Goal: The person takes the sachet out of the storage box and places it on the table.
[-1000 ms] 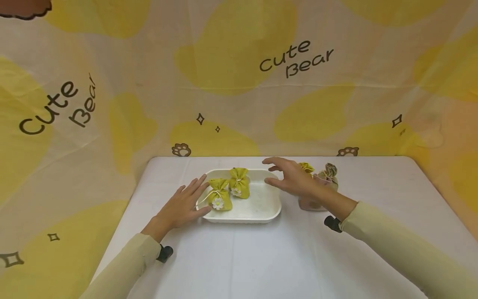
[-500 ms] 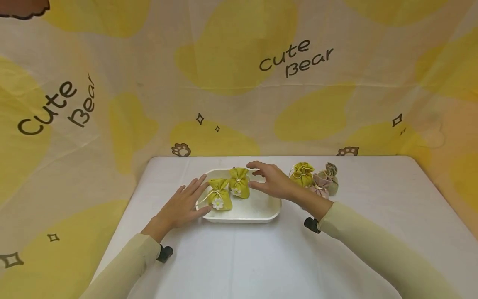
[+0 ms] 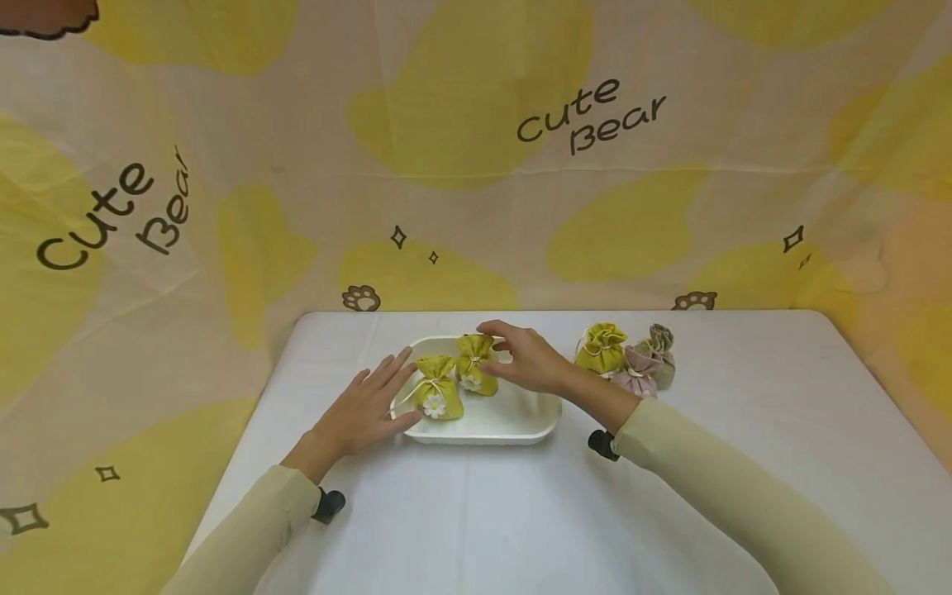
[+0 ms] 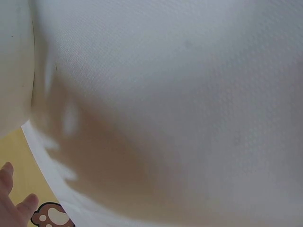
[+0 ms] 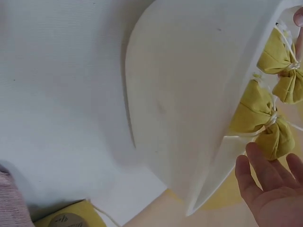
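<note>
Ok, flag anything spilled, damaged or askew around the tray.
Nothing stands out: two yellow pouches sit tied in the white tray, three more pouches cluster on the table; no spill or damage shows.

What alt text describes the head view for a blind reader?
Right hand, thumb and finger parted, at the farther of two yellow pouches in a white tray; left hand at the tray's left edge. To the right, another yellow pouch, a pink pouch and a grey-green pouch cluster on a white table.
</note>
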Action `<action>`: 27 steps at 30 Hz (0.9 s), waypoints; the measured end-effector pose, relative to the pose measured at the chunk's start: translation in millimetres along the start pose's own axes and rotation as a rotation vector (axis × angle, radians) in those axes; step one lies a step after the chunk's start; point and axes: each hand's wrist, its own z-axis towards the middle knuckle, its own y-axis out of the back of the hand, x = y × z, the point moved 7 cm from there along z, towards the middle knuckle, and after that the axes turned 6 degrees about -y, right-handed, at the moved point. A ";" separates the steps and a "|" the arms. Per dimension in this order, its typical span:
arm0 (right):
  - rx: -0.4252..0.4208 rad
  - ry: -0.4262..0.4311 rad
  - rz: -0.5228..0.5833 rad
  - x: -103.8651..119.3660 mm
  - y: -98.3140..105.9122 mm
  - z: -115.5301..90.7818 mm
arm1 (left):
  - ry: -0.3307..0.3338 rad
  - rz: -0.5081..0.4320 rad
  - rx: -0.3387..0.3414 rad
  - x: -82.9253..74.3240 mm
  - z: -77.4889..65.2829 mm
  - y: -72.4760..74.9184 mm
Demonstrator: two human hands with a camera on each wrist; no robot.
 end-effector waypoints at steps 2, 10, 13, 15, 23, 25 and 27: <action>0.013 -0.012 0.001 1.8 -3.2 3.1 | 0.005 -0.001 0.002 -0.5 -0.4 0.4; 0.002 -0.042 -0.077 10.4 -9.1 8.8 | 0.014 0.002 0.018 0.7 0.6 -0.8; -0.011 -0.036 -0.102 12.3 -10.3 10.2 | 0.013 0.007 0.018 1.0 0.8 -1.6; -0.013 -0.030 -0.113 13.0 -11.6 11.0 | 0.011 0.006 0.016 1.0 0.6 -1.3; 0.002 -0.026 -0.089 11.0 -16.0 12.3 | 0.004 0.005 0.008 1.4 0.9 -1.5; 0.005 -0.009 -0.087 10.6 -17.0 11.7 | 0.005 0.009 0.012 1.3 0.8 -1.5; 0.005 0.007 -0.080 10.3 -17.7 11.0 | 0.008 0.010 0.014 0.9 0.5 -1.0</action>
